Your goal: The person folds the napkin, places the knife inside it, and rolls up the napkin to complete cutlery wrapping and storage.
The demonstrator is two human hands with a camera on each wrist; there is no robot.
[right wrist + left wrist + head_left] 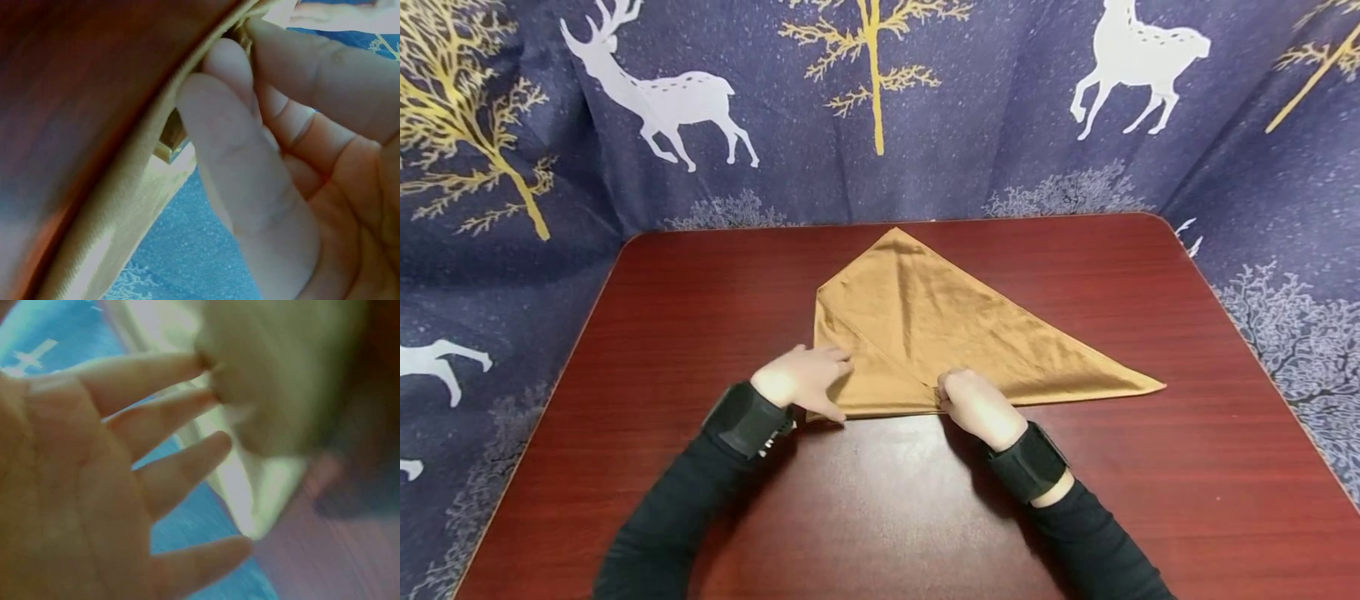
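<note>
A golden-tan cloth (955, 308) lies folded on the table, its peak toward the far edge and a long point running out to the right. One flap is turned over at its left side, and a diagonal edge leads down to the near edge. There my right hand (981, 407) pinches the flap's corner between thumb and fingers; the right wrist view shows the gathered fabric (240, 37) at the fingertips. My left hand (805, 379) is over the cloth's near left corner, fingers spread. In the left wrist view those fingers (181, 469) look straight, with blurred cloth beyond them.
The reddish-brown wooden table (880, 517) has rounded far corners. Behind and beside it hangs a dark blue fabric backdrop (940, 158) printed with white deer and yellow trees. Dark bands with devices sit on both wrists, over black sleeves (662, 525).
</note>
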